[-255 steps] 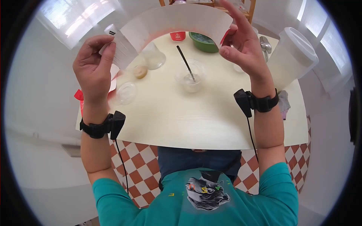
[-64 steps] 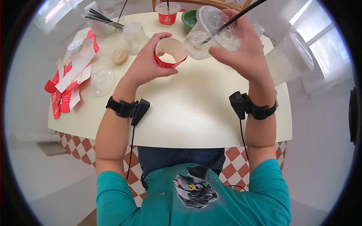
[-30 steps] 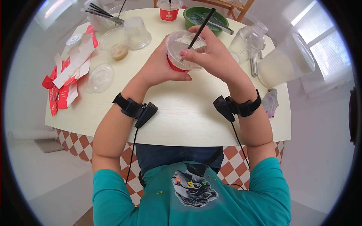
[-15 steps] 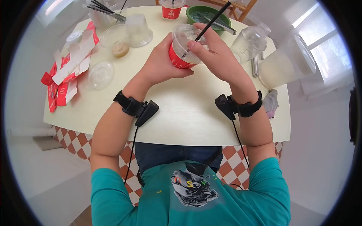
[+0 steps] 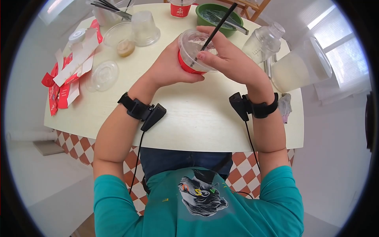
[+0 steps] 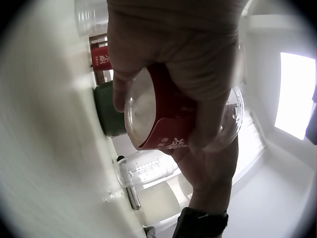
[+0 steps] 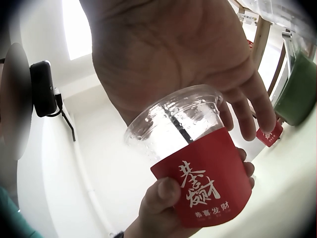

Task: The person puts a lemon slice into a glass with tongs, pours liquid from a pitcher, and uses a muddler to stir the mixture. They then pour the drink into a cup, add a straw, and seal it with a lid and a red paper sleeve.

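**Red-sleeved cup held up between my two hands**

My left hand (image 5: 169,67) grips the clear plastic cup (image 7: 173,126) by its red paper sleeve (image 7: 205,173), fingers curled round one side and thumb round the other. I have the cup above the table (image 5: 189,122), apart from its top. A black straw (image 5: 219,27) rises at a slant from the cup's clear lid. My right hand (image 5: 235,61) is open over the lid, its fingers fairly straight and reaching past the rim on the far side; its thumb lies close by the straw, though I can't tell whether the two touch

Beyond my hands are a green bowl (image 5: 225,31) with a metal utensil (image 5: 238,27) across it and another red-sleeved cup (image 5: 179,11). On my right stand a clear bottle (image 5: 260,44) and a large pitcher (image 5: 302,65), near a crumpled cloth (image 5: 284,104). On my left lie torn red-and-white packaging (image 5: 73,75) and a loose clear lid (image 5: 106,75), with an upturned clear cup (image 5: 145,29) farther back
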`<state>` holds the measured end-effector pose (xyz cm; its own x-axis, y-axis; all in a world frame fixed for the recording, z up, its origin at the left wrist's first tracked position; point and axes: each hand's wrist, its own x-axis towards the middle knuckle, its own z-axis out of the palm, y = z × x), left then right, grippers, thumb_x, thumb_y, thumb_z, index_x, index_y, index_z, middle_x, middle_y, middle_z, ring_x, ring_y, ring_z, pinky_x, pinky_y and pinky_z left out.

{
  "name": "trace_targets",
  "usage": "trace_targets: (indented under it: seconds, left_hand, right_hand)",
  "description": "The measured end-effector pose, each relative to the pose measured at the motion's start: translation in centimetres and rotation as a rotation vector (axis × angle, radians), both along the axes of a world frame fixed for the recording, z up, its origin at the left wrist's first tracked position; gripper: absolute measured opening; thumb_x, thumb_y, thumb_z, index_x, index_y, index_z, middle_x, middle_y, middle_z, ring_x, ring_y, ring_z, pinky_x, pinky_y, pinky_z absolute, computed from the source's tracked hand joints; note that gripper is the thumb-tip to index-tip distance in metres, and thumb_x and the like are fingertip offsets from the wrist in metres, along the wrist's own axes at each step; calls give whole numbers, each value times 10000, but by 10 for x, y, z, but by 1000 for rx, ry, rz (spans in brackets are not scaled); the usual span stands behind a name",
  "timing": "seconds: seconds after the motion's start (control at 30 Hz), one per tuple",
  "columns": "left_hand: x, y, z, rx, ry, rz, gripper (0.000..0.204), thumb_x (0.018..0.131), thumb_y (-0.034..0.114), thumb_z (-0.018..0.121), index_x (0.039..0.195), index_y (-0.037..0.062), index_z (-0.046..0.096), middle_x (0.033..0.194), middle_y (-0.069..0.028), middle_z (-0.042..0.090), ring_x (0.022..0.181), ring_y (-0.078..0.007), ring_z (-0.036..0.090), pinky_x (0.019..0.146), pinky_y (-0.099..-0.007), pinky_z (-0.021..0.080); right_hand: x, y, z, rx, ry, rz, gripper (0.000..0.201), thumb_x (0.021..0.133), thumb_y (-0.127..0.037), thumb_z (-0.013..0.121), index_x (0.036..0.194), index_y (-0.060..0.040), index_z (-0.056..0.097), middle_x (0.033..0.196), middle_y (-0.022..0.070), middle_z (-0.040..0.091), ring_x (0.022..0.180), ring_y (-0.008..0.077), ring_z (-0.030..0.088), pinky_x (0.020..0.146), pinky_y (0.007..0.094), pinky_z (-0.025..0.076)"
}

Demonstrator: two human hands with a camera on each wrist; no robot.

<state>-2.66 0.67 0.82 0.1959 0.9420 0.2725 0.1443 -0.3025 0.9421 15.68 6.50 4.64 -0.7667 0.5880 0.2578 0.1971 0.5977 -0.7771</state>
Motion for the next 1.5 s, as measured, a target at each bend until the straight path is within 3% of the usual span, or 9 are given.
trace_targets:
  seconds: [0.37, 0.7, 0.77, 0.8, 0.87, 1.0, 1.1, 1.3, 1.5]
  left_hand:
    - [4, 12, -18, -69, 45, -40, 751, 583, 100, 829, 1249, 65, 485, 1110, -52, 613, 1004, -143, 588, 887, -296, 480]
    - [-31, 13, -14, -175, 204, 21, 781, 637, 135, 812, 1317, 47, 438, 1173, -87, 590, 1105, -192, 556, 979, -323, 426]
    - [-34, 18, -12, -190, 315, 104, 707, 701, 143, 769, 1318, 39, 440, 1161, -89, 590, 1123, -201, 539, 1006, -339, 399]
    - [-31, 12, -9, -124, 368, 155, 536, 789, 124, 691, 1273, 18, 487, 1133, -95, 597, 1062, -190, 564, 945, -322, 442]
    - [-40, 20, -11, -97, 310, 229, 452, 815, 114, 662, 1231, 8, 522, 1104, -97, 611, 1026, -179, 576, 908, -311, 459]
    - [-46, 25, -4, 39, 183, 478, 252, 878, 85, 576, 1107, -15, 603, 1001, -93, 651, 912, -147, 606, 810, -277, 493]
    - [-46, 24, -1, 156, 143, 553, 224, 877, 92, 578, 1069, -16, 623, 945, -81, 668, 871, -142, 615, 804, -273, 489]
    - [-60, 19, 14, 301, 7, 738, 188, 879, 109, 584, 1002, -17, 649, 878, -75, 676, 829, -139, 637, 765, -267, 496]
    - [-64, 14, 23, 378, -120, 827, 177, 879, 106, 598, 995, -20, 643, 879, -76, 674, 811, -136, 651, 743, -246, 500]
  right_hand:
    - [-7, -4, 0, 53, -197, -272, 736, 762, -436, 701, 1306, 2, 469, 1176, 249, 539, 1020, 338, 581, 869, 392, 474]
    - [-13, 4, -11, 61, -264, -407, 768, 742, -482, 705, 1301, -3, 481, 1158, 220, 541, 1018, 324, 590, 860, 393, 485]
    - [-7, 0, -10, 171, -299, -433, 769, 758, -491, 696, 1313, -8, 470, 1164, 216, 539, 1027, 318, 586, 872, 383, 482]
    - [-5, 0, -10, 175, -298, -430, 769, 758, -491, 696, 1313, -8, 470, 1164, 216, 539, 1027, 318, 586, 872, 383, 482]
    - [3, 0, -11, 518, -275, -481, 646, 794, -445, 679, 1247, -9, 537, 1131, 189, 563, 1023, 320, 579, 871, 379, 475]
    - [15, -28, 29, 496, -300, -262, 370, 799, -295, 689, 1050, -25, 653, 1071, 133, 597, 999, 336, 561, 850, 400, 465]
    - [19, -44, 27, 486, -404, -86, 362, 779, -252, 710, 1066, -41, 645, 1078, 133, 593, 1015, 329, 558, 863, 402, 457]
    - [-2, -46, 19, 617, -442, -142, 327, 797, -184, 687, 1078, -33, 621, 1115, 167, 573, 1022, 341, 553, 883, 414, 450]
    - [-33, 3, 1, 691, -414, -127, 323, 845, -149, 611, 1106, 34, 562, 1141, 211, 555, 1025, 378, 547, 890, 435, 450]
